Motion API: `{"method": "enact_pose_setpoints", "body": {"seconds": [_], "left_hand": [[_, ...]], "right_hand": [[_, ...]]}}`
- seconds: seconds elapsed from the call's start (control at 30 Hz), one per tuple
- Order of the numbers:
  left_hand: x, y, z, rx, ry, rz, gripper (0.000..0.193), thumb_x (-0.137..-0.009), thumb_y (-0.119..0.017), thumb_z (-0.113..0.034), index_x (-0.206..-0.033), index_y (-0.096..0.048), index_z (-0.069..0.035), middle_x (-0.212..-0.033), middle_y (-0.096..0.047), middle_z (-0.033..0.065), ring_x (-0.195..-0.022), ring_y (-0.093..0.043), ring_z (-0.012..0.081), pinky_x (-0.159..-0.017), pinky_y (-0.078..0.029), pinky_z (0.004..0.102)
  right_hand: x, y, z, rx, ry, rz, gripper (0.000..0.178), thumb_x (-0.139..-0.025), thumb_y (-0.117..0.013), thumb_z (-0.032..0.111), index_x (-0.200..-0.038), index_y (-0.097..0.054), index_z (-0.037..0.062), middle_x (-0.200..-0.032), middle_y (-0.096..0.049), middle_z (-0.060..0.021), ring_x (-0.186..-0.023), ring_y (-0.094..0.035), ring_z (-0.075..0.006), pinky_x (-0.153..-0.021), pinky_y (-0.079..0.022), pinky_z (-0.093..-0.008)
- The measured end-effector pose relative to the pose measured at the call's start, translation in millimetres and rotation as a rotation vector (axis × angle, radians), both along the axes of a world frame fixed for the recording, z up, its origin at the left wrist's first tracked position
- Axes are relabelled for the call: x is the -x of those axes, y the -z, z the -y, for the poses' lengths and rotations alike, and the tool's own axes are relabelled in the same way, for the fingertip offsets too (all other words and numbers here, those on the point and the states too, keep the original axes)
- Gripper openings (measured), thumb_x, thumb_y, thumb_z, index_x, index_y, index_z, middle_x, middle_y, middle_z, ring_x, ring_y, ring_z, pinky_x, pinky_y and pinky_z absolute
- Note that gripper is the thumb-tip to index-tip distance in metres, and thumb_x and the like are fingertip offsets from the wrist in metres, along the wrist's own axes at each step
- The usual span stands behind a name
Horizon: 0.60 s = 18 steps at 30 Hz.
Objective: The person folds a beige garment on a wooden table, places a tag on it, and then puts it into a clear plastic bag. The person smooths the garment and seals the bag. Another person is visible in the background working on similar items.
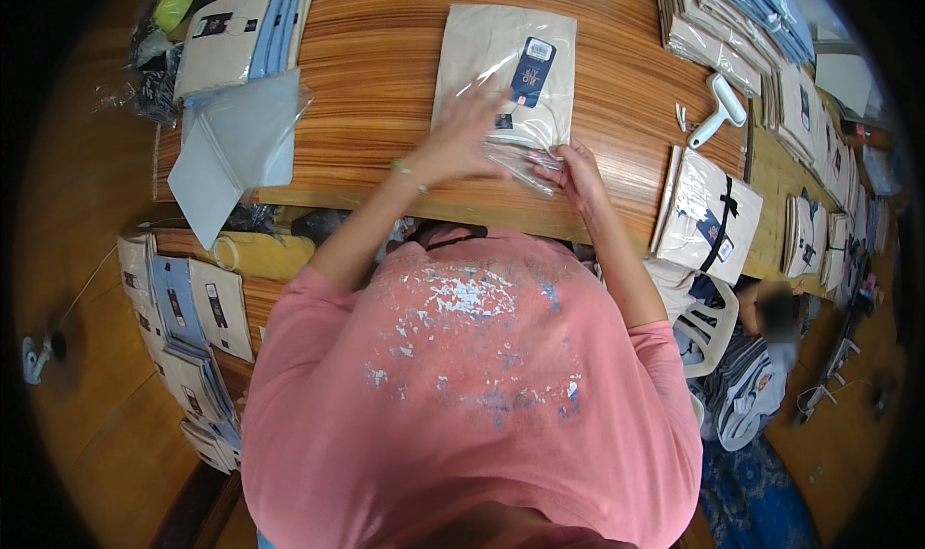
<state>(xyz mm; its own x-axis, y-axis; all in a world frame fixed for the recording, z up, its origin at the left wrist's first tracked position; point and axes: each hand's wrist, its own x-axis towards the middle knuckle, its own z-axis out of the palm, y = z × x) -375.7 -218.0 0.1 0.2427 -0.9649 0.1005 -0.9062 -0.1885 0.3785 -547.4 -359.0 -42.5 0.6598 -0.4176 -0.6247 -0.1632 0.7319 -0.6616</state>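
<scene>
A folded beige garment (pixel 482 43) lies in a clear plastic bag on the wooden table in front of me. A dark blue hang tag (pixel 533 72) with a white label sits on its upper right part. My left hand (pixel 467 134) is over the garment's lower left side, fingers spread and slightly blurred; whether it presses on the bag I cannot tell. At the lower right corner, my right hand (pixel 577 175) pinches the loose end of the plastic bag (pixel 520 168), which bunches near the table's front edge.
Left of the garment are light blue boards with plastic (pixel 207 178) and a stack of folded garments (pixel 222 43). To the right lie a white lint roller (pixel 721 110), bagged garments with a black ribbon (pixel 708 216) and tall garment stacks (pixel 718 38). A white chair (pixel 713 332) stands beside me.
</scene>
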Motion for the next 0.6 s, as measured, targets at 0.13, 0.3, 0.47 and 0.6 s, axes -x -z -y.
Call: {"method": "enact_pose_setpoints", "body": {"seconds": [0.13, 0.3, 0.47, 0.6], "left_hand": [[14, 40, 8, -0.043, 0.007, 0.002, 0.104, -0.063, -0.076, -0.036, -0.143, -0.015, -0.008, -0.148, -0.016, 0.0186, -0.138, -0.014, 0.0315, -0.104, -0.017, 0.0618], [3, 11, 10, 0.512, -0.227, -0.428, 0.042, -0.071, -0.071, -0.008, -0.111, -0.06, -0.001, -0.104, -0.065, 0.0121, -0.1, -0.061, 0.0269, -0.086, -0.048, 0.033], [3, -6, 38, 0.668, -0.727, -1.225, 0.034, -0.083, -0.064, -0.009, -0.113, -0.054, 0.004, -0.108, -0.061, 0.0127, -0.097, -0.059, 0.0183, -0.083, -0.049, 0.0344], [16, 47, 68, 0.69, -0.847, -2.06, 0.04, -0.09, -0.056, -0.018, -0.123, -0.044, 0.0, -0.119, -0.054, 0.0124, -0.106, -0.054, 0.0252, -0.092, -0.047, 0.0383]], "right_hand": [[-13, 2, -11, -0.122, 0.024, 0.081, 0.011, -0.086, -0.049, 0.001, -0.095, -0.054, 0.0002, -0.097, -0.063, -0.0131, -0.092, -0.065, -0.0261, -0.077, -0.056, -0.0353], [-22, -93, -37, 0.486, -0.232, 0.3, 0.014, -0.087, -0.051, 0.003, -0.1, -0.054, 0.0014, -0.102, -0.06, -0.0097, -0.099, -0.058, -0.0194, -0.085, -0.046, -0.0294], [-23, -71, -16, 0.492, 0.182, 0.108, 0.04, -0.086, -0.059, 0.008, -0.123, -0.043, 0.0063, -0.122, -0.049, -0.0134, -0.107, -0.051, -0.0178, -0.086, -0.043, -0.0316], [-30, -33, -7, 0.131, 0.083, -0.013, 0.058, -0.085, -0.06, 0.011, -0.134, -0.03, 0.003, -0.115, -0.054, -0.0143, -0.095, -0.057, -0.018, -0.071, -0.048, -0.0299]]}}
